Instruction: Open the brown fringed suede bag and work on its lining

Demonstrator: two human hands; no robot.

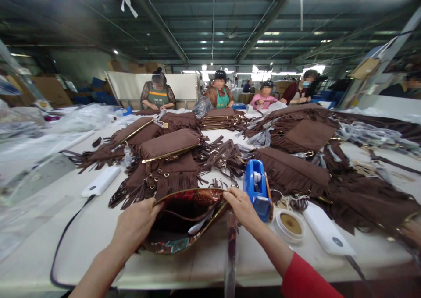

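Both hands hold open a soft bag [184, 221] at the near edge of the white counter [98, 228]. The left hand [133, 228] grips the left end of its mouth, fingers curled over the rim; the right hand [241, 206] pinches the right end of the rim between thumb and fingers. The mouth gapes in an oval edged by a gold-toned zipper, showing a dark lining with a red and teal printed pattern; a pale strip lies inside.

Just right of the right hand stands a blue plastic tape dispenser [258, 188], with a round shallow white dish [289, 224] of brownish stuff beside it and a flat white rectangular device [329, 232] further right. A similar white device [101, 180] lies to the left, a black cable trailing from it. Behind, brown suede-like fringed bags [169, 149] with gold zippers lie heaped across the counter. Any writing is too small to read.
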